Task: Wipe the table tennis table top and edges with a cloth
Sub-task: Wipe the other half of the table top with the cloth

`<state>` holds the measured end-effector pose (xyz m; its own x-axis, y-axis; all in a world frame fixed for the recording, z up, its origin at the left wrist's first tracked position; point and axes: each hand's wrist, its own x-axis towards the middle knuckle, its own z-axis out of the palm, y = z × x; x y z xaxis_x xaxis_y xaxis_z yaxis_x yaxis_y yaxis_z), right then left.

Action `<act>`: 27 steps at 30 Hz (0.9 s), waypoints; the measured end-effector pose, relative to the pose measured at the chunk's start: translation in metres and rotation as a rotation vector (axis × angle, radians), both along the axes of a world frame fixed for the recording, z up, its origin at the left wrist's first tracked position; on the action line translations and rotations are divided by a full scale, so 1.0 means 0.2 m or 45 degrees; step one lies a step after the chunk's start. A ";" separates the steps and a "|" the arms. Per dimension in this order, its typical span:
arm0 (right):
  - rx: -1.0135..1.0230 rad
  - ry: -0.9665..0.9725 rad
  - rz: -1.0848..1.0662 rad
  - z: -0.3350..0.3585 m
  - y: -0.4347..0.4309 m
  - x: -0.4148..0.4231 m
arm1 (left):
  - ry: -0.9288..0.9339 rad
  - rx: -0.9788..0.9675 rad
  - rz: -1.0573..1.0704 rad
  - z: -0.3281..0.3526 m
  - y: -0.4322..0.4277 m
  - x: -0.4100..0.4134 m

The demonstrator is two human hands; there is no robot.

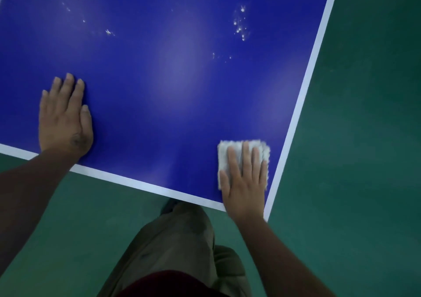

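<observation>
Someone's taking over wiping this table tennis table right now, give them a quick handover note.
Left hand: flat on the blue table top, holding nothing.
Right hand: pressing the white cloth flat at the near right corner.
Done: the top around the hands looks free of specks.
Left: white specks farther up the top; whether the white edge stripe is wiped cannot be told.

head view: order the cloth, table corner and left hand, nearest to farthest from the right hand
1. cloth, pressed under the right hand
2. table corner, just beside its wrist, right side
3. left hand, lying flat, far to the left
</observation>
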<state>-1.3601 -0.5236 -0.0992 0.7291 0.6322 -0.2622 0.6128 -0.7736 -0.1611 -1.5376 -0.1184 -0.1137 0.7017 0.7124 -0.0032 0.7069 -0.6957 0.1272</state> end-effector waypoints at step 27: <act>0.073 0.115 0.890 -0.02 -0.02 0.21 | -0.107 -0.056 0.335 -0.03 -0.92 0.54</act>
